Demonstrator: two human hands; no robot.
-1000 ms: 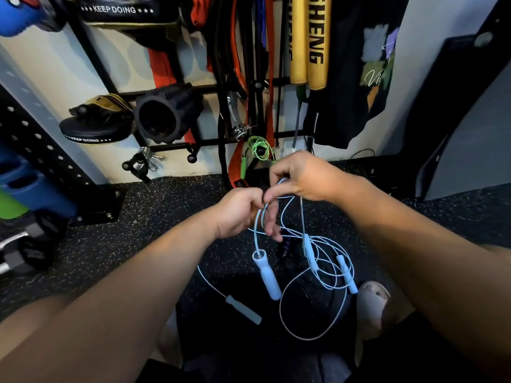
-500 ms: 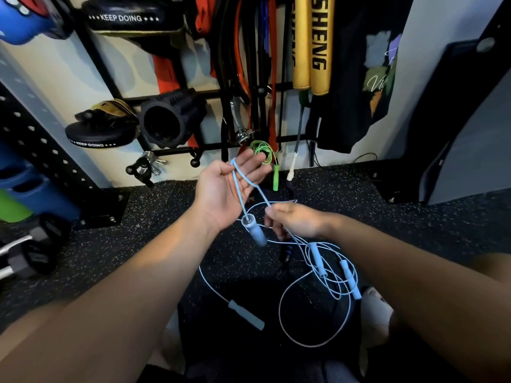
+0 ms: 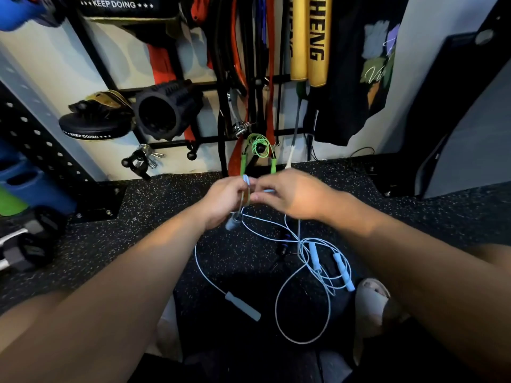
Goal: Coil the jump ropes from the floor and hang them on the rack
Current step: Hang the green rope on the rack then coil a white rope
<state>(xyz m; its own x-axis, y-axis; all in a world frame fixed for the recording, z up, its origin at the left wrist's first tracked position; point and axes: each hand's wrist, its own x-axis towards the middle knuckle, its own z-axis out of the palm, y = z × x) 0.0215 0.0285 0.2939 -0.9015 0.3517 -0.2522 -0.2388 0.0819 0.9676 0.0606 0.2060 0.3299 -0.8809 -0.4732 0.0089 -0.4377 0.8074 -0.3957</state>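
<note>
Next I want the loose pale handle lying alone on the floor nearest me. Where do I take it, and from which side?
Take the lone handle at mid-shaft, from straight above, pinching across its width. It lies flat and diagonal on the floor, its cord leaving only the upper-left end, so the middle and lower end are clear.

I have both hands meeting above the speckled floor (image 3: pixel 166 217); the left hand (image 3: pixel 224 200) grips a loop of light blue cord (image 3: pixel 276 308), with one pale handle (image 3: pixel 232 222) dangling just beneath it; the right hand (image 3: pixel 293 197) pinches the same cord close beside it; loose cord lies tangled on the floor below, round two more handles (image 3: pixel 315 257); a green jump rope (image 3: pixel 258 146) hangs coiled on the black rack (image 3: pixel 210 139) behind.
</note>
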